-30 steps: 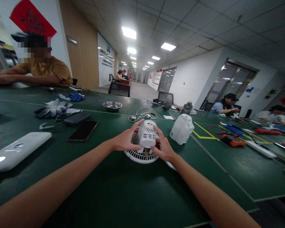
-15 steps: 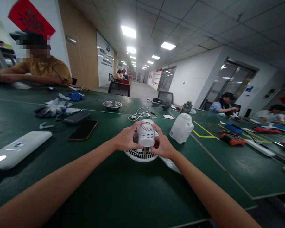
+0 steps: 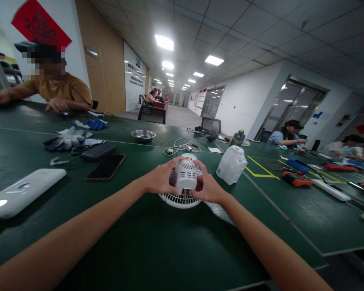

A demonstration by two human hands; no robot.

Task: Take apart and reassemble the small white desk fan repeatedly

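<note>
A white vented housing (image 3: pixel 186 173) stands over a round white fan grille (image 3: pixel 180 201) on the green table. My left hand (image 3: pixel 162 178) grips the housing's left side, fingers curved over its upper part and thumb near its lower edge. On the other side my right hand (image 3: pixel 209 186) holds it the same way. Between the two thumbs a narrow metallic part shows below the housing. To the right of my right hand stands a translucent white cover (image 3: pixel 232 165). Behind the grille lies a coiled white cable (image 3: pixel 182 147).
Left on the table (image 3: pixel 124 242) are a phone (image 3: pixel 105 167), a dark case (image 3: pixel 98 152), gloves (image 3: pixel 66 139) and a white device (image 3: pixel 27 192). A metal bowl (image 3: pixel 143 135) sits farther back. An orange multimeter (image 3: pixel 297 180) lies right. Other people sit around.
My hands still hold the housing, with the thumbs slightly lower and closer together at its lower edge. The person at the left has moved their hands apart.
</note>
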